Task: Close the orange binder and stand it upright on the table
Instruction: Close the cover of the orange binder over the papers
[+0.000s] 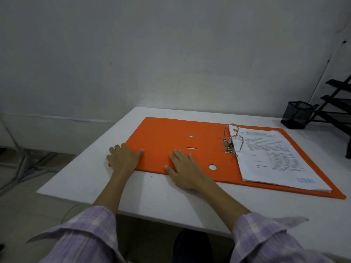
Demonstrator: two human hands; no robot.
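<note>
The orange binder (167, 137) lies open and flat on the white table (155, 194). Its metal rings (232, 138) stand shut near the middle, and a stack of printed papers (275, 158) rests on its right half. My left hand (123, 157) lies on the near left corner of the left cover, fingers over the edge, thumb on the orange surface. My right hand (182, 169) rests flat on the cover's near edge, fingers spread, just left of the round spine hole (212, 167). Neither hand visibly grips anything.
A black mesh pen cup (297, 114) stands at the table's far right, beside a black tiered rack (336, 109). A white wall runs close behind the table. The table's left edge drops to the floor, where metal legs (22, 164) show.
</note>
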